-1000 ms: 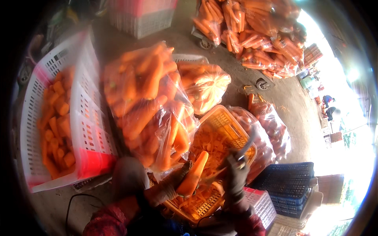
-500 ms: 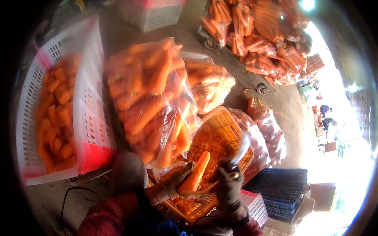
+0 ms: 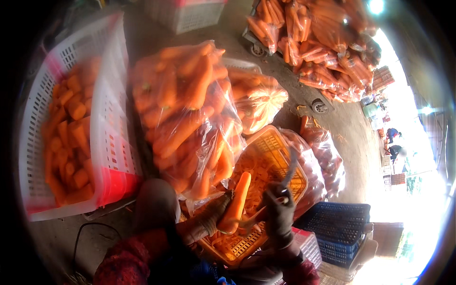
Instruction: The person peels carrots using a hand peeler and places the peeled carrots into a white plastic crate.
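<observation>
My left hand [image 3: 216,213], in a dirty work glove, is closed around a carrot [image 3: 237,202] held tilted over a yellow crate [image 3: 285,142]. Orange peelings [image 3: 256,166] lie in that crate. To the right of the carrot, my gloved right hand [image 3: 279,213] is closed on a knife with a narrow curved blade [image 3: 290,166], which points up and away. A thin strip runs from this hand toward the carrot's lower end; blur hides what it is. Close beyond my left hand stands a large clear plastic bag of carrots [image 3: 185,118].
At left, a white and red crate [image 3: 111,137] holds carrot pieces. Another tied bag [image 3: 259,102] and two bags of reddish contents [image 3: 327,156] stand beyond the yellow crate. Blue crates [image 3: 337,228] are at right. A wheeled cart carries bagged carrots [image 3: 323,42] at far right.
The knife blade has turned more upright and my right hand has shifted slightly. The carrot is held more upright in my left hand. The whole view has shifted a little.
</observation>
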A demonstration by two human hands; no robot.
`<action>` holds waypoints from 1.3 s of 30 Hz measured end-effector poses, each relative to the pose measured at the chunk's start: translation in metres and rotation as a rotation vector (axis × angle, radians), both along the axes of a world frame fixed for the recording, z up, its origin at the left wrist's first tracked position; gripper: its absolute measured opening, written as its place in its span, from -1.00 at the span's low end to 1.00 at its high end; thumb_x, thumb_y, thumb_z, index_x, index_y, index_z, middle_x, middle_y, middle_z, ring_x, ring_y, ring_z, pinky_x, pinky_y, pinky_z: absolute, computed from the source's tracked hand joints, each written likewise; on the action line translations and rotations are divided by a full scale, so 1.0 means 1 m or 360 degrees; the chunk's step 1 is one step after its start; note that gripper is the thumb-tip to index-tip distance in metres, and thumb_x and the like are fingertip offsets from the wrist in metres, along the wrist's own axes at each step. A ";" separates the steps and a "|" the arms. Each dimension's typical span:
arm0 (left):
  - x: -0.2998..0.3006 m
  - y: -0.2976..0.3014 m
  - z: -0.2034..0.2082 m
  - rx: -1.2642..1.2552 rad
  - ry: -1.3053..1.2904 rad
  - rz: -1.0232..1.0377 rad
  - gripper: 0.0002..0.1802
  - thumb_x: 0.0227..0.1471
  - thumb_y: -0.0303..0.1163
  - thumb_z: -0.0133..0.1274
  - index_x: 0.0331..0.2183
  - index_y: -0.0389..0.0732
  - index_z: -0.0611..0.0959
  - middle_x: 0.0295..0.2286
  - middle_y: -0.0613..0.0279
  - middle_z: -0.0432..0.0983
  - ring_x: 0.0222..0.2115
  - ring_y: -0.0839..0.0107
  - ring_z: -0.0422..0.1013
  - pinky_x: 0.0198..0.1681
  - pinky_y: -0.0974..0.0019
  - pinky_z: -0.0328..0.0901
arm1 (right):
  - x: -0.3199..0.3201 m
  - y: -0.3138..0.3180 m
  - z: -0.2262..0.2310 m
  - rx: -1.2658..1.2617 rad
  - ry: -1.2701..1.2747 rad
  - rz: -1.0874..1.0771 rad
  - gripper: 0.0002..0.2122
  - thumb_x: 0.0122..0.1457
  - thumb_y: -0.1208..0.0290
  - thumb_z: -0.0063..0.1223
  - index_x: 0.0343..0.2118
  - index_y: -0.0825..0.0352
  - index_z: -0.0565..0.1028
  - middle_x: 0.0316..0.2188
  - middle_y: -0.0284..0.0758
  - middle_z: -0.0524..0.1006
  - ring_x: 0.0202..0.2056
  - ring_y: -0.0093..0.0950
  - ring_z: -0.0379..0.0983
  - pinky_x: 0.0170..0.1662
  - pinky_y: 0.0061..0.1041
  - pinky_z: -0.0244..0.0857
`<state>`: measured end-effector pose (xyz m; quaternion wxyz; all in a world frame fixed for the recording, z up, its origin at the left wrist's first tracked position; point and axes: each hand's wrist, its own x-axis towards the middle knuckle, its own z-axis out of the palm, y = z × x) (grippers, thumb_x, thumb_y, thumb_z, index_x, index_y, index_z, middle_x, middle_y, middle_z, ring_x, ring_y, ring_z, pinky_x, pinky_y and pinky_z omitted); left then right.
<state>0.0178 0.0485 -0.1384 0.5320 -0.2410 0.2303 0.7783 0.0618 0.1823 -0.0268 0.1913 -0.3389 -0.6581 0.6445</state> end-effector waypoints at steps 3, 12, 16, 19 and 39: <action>0.001 0.001 0.003 -0.0098 0.0290 -0.0284 -0.59 0.18 -0.02 -0.12 -0.23 -0.16 0.54 -0.44 0.30 0.48 -0.51 0.51 0.38 -0.42 0.42 0.31 | -0.009 -0.016 0.012 -0.0100 -0.0208 0.0074 -0.77 0.00 0.57 0.18 -0.26 0.33 0.42 -0.42 -0.39 0.40 -0.57 -0.61 0.38 -0.61 -0.64 0.25; -0.001 0.001 -0.005 0.0113 0.0281 -0.0300 -0.51 0.09 0.03 0.02 -0.20 -0.23 0.51 -0.44 0.23 0.49 -0.50 0.43 0.43 -0.49 0.36 0.36 | -0.004 0.072 0.014 0.0484 0.0197 -0.0121 -0.85 0.11 0.48 0.03 -0.27 0.38 0.43 -0.49 -0.39 0.36 -0.63 -0.60 0.34 -0.59 -0.68 0.25; -0.005 -0.005 0.011 0.0180 0.0199 -0.0225 -0.48 0.09 0.06 0.00 -0.21 -0.25 0.50 -0.43 0.18 0.50 -0.50 0.36 0.45 -0.54 0.30 0.37 | 0.011 -0.013 0.008 0.0048 0.0195 -0.0132 -0.80 0.01 0.62 0.06 -0.25 0.44 0.43 -0.52 -0.37 0.41 -0.61 -0.55 0.40 -0.52 -0.57 0.38; -0.010 -0.009 0.027 0.0370 0.0178 -0.0273 -0.51 0.11 0.03 -0.01 -0.22 -0.25 0.50 -0.42 0.12 0.51 -0.50 0.35 0.45 -0.52 0.34 0.38 | 0.011 0.006 -0.006 0.0098 0.0105 -0.0064 -0.80 0.06 0.57 0.02 -0.23 0.44 0.43 -0.51 -0.34 0.43 -0.62 -0.55 0.39 -0.54 -0.59 0.35; -0.012 -0.009 0.039 0.0351 0.0428 -0.0651 -0.50 0.16 0.02 -0.09 -0.13 -0.24 0.51 -0.44 0.25 0.50 -0.52 0.46 0.41 -0.44 0.42 0.31 | -0.013 0.140 -0.019 0.0734 0.0224 -0.0432 -0.90 0.17 0.40 0.00 -0.42 0.28 0.38 -0.65 -0.49 0.32 -0.74 -0.67 0.19 -0.70 -0.67 0.07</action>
